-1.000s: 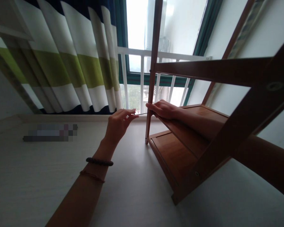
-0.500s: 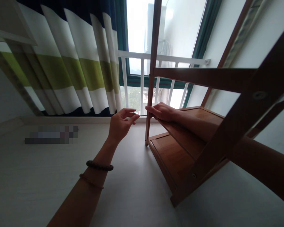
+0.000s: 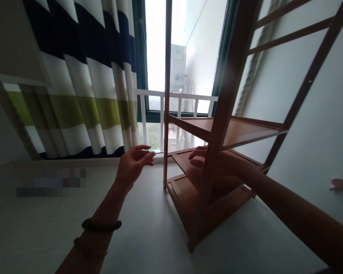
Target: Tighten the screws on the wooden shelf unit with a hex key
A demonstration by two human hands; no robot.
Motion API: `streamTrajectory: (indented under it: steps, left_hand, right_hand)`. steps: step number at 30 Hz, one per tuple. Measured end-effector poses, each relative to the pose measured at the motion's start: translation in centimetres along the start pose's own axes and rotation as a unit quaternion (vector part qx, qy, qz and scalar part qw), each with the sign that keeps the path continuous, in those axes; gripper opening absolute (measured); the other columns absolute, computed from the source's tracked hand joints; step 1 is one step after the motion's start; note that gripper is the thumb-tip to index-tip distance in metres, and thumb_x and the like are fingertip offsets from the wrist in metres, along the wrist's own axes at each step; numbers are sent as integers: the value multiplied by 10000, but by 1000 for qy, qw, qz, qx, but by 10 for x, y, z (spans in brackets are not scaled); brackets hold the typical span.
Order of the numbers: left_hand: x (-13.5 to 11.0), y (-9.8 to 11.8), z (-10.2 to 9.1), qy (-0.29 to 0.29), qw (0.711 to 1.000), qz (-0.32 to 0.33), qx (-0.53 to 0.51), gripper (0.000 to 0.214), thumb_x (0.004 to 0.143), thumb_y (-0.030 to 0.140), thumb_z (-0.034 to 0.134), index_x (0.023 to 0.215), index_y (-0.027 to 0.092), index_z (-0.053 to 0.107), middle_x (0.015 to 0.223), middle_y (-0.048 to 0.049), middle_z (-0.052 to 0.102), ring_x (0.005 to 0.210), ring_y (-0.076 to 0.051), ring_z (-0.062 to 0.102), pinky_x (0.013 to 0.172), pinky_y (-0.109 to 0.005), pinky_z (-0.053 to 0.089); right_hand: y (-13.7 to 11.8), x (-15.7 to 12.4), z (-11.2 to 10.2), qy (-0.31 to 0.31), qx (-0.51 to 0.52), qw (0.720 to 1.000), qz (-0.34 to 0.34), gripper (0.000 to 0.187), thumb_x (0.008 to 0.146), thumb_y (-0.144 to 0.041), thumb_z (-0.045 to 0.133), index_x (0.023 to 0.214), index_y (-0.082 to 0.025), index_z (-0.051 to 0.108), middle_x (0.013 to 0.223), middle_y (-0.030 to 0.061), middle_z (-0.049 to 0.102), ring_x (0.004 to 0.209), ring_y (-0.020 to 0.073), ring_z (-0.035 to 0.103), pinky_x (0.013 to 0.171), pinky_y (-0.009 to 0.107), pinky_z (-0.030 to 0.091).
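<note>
A brown wooden shelf rack (image 3: 217,125) stands on the pale floor to the right of centre. My left hand (image 3: 134,163) pinches the end of a thin metal tool (image 3: 157,152), whose tip reaches the rack's front left post (image 3: 166,114) at the height of the middle shelf. My right hand (image 3: 198,160) reaches between the shelves and rests on the front of the middle shelf board (image 3: 188,158); a near post partly hides it, and its fingers look loosely stretched out.
A striped curtain (image 3: 82,95) hangs at the left beside a bright window with a white railing (image 3: 171,97). A white wall rises at the right. A blurred dark object (image 3: 50,182) lies on the floor at the left.
The view has tilted up and pulled back, so more of the rack shows. My right hand has let go of the post corner and drawn back onto the shelf board. My left hand keeps pinching the tool.
</note>
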State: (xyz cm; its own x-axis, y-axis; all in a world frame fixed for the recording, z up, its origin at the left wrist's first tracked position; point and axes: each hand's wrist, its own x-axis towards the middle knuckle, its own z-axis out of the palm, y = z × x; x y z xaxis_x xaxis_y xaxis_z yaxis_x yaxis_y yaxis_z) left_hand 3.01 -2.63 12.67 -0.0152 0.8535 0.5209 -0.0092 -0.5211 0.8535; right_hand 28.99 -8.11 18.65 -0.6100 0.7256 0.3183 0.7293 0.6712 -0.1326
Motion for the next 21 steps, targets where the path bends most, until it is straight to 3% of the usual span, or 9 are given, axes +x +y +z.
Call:
streamTrajectory:
  steps: [6, 11, 15, 17, 21]
  left_hand:
    - [-25, 28, 21, -6, 999, 34, 19, 332, 651, 312, 709, 917, 143, 604, 709, -30, 660, 556, -130, 601, 535, -287, 541]
    - [-27, 48, 20, -12, 996, 62, 62, 339, 677, 334, 686, 953, 156, 600, 738, -33, 662, 594, -139, 616, 552, -296, 545]
    - [-16, 57, 20, 10, 995, 92, 42, 365, 672, 326, 689, 981, 155, 594, 745, -33, 658, 612, -141, 617, 547, -297, 549]
    - [-8, 55, 21, 28, 995, 94, 31, 388, 661, 327, 697, 992, 154, 591, 754, -35, 657, 619, -142, 621, 543, -294, 554]
    - [12, 43, 24, 67, 992, 102, 7, 405, 652, 335, 699, 993, 150, 584, 780, -43, 655, 638, -154, 634, 527, -293, 561]
  right_hand:
    - [-47, -54, -52, -51, 44, 997, 37, 322, 864, -422, 409, 1019, -243, 627, 1033, 50, 635, 875, 171, 588, 713, 292, 449]
    - [-69, -59, -100, -80, 86, 993, 28, 287, 850, -378, 442, 948, -207, 651, 857, 43, 661, 704, 127, 594, 607, 251, 442]
    - [-66, -26, -119, -40, 61, 994, 85, 317, 858, -363, 419, 806, -149, 646, 655, 31, 617, 549, 96, 547, 556, 253, 421]
    - [-59, 2, -117, -7, 29, 994, 104, 323, 874, -335, 395, 818, -130, 639, 640, 30, 598, 525, 81, 523, 550, 252, 410]
    - [-38, 64, -99, 17, -52, 996, 68, 273, 862, -349, 444, 902, -136, 610, 758, 53, 611, 591, 96, 522, 553, 246, 398]
